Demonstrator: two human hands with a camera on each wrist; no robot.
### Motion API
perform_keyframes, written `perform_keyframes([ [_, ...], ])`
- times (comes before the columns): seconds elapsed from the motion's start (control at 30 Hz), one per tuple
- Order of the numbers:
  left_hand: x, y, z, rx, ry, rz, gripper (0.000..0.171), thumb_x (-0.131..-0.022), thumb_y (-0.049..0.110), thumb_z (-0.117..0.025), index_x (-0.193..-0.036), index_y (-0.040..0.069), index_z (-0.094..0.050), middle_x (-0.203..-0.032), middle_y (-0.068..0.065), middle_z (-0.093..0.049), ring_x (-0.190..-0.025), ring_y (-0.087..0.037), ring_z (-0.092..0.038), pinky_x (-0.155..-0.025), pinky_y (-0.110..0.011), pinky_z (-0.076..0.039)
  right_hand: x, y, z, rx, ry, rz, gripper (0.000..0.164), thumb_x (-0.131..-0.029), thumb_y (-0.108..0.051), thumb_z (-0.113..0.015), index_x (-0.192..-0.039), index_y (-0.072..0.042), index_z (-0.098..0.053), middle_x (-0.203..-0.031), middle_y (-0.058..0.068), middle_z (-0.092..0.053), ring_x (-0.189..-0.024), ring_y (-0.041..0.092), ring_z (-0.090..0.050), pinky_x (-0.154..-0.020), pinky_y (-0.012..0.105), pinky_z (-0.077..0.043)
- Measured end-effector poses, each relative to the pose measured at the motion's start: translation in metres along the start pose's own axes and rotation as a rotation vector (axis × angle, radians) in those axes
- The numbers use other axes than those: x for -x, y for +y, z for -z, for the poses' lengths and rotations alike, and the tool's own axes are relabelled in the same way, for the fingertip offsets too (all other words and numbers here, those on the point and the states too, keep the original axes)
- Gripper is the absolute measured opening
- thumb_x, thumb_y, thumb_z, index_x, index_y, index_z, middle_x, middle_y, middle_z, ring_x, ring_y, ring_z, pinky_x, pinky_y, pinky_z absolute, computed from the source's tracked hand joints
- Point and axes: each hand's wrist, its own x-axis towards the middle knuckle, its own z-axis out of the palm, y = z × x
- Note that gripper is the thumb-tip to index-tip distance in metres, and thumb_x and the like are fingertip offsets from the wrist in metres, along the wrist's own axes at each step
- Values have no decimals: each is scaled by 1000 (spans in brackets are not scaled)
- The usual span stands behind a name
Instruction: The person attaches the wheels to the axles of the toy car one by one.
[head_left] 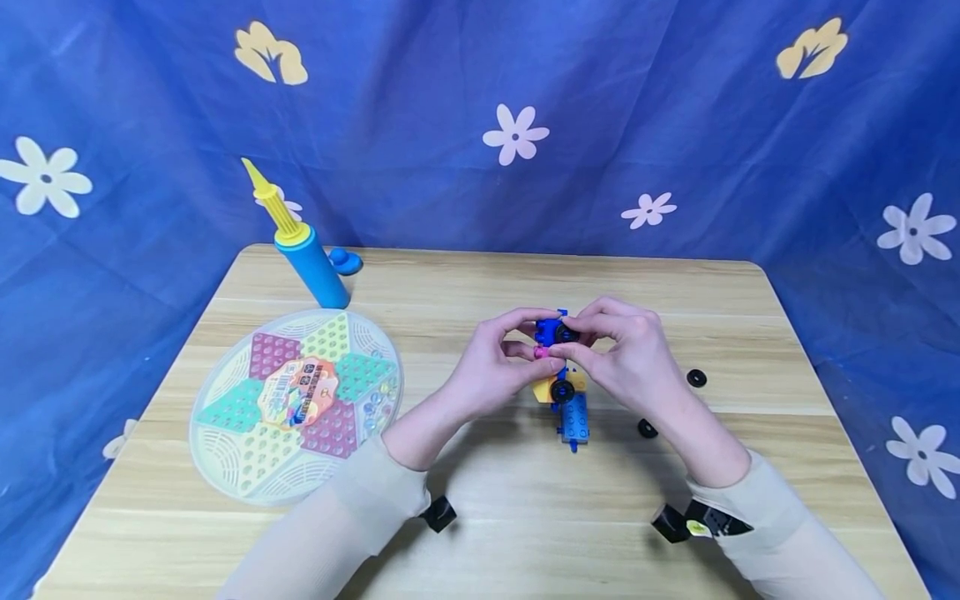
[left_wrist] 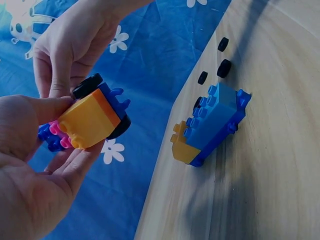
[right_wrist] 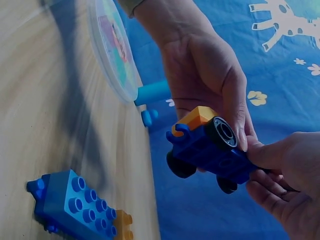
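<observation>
My left hand [head_left: 487, 360] holds a small toy block car [left_wrist: 90, 120] above the table by its sides. The car has a blue base [right_wrist: 207, 152], an orange block, a pink piece and black wheels [right_wrist: 222, 132]. At one corner of the base, the fingertips of my right hand [head_left: 628, 354] pinch a black wheel, mostly hidden behind them. Below the hands a second toy car [head_left: 574, 419] stands on the table, with a light blue studded block [left_wrist: 215, 117], an orange block [left_wrist: 183, 146] and a black wheel [head_left: 562, 391] on it.
Loose black wheels [head_left: 697, 378] lie on the table near my right forearm. To the left is a round Chinese checkers board [head_left: 296, 467] with marbles. Behind it stand a blue and yellow hand pump [head_left: 318, 271] and a small blue piece [head_left: 346, 262]. A blue flowered cloth hangs behind the table.
</observation>
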Motion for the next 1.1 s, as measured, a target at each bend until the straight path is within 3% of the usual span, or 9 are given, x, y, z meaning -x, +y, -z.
perform_keyframes([
  [0.33, -1, 1, 4, -13, -15, -43, 51, -94, 4, -82, -141, 17, -66, -123, -14, -60, -89, -28, -76, -79, -43, -65, 2, 2, -5, -7, 65, 32, 34, -76, -3, -96, -107, -1, -82, -93, 0, -74, -76, 13, -70, -72, 19, -58],
  [0.53, -1, 2, 8, -93, -30, -93, 53, -92, 1, -82, -141, 16, -66, -120, -11, -63, -84, -28, -73, -74, -42, -64, 4, -1, -1, -49, 57, 25, 36, -75, -5, -97, -108, -5, -81, -97, -1, -74, -79, 15, -69, -75, 20, -58],
  [0.67, 0, 1, 10, -188, -23, -126, 56, -92, 6, -84, -143, 19, -65, -120, -9, -64, -85, -26, -70, -70, -39, -63, 5, 0, 1, -77, 11, -45, 45, -76, -8, -98, -115, -3, -74, -102, 2, -71, -81, 15, -68, -76, 23, -60],
  [0.87, 2, 0, 13, -298, -21, -152, 62, -87, 7, -89, -143, 15, -63, -118, -5, -69, -88, -19, -71, -70, -38, -64, 5, 1, 4, -106, -144, -185, 59, -81, -17, -96, -131, -6, -65, -120, 4, -63, -91, 14, -68, -81, 29, -62],
  [0.97, 2, 0, 13, -370, -17, -167, 54, -85, 9, -91, -134, 11, -68, -116, -1, -73, -92, -12, -72, -77, -35, -63, 6, 2, 4, -105, -197, -199, 59, -84, -20, -94, -134, -8, -65, -126, 2, -63, -93, 13, -67, -82, 31, -62],
  [1.1, 4, 1, 14, -465, -5, -203, 45, -84, 13, -93, -124, 12, -74, -113, 6, -75, -92, -7, -70, -83, -29, -61, 7, 5, 4, -126, -237, -176, 50, -86, -20, -92, -130, -9, -70, -120, -2, -68, -89, 12, -67, -81, 32, -63],
])
